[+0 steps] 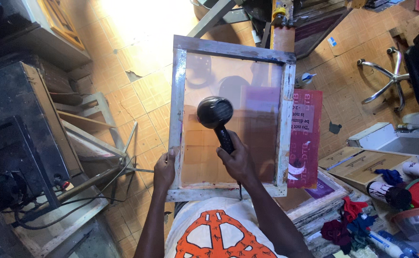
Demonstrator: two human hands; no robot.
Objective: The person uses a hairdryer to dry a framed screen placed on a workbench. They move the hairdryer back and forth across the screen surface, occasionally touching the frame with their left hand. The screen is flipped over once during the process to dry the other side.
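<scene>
**Hair dryer held over a screen-printing frame**

The wooden screen-printing frame (pixel 232 123) is held up above the tiled floor (pixel 137 57). The left hand (pixel 164 169) clasps the frame's lower-left corner. The right hand (pixel 238 161) is clenched around the handle of a black hair dryer (pixel 216 116), its head over the mesh centre. A red printed sheet (pixel 306 136) hangs just right of the frame.

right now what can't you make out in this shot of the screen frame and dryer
- Head view: front of the hair dryer faces the mesh, so its nozzle is hidden by its own body.
- Right hand wraps the dryer's handle, covering any switch.
- Left hand fingers curl behind the wooden screen frame, so that grip is only partly seen.
- Items at bottom right are cut off by the picture edge.
</scene>
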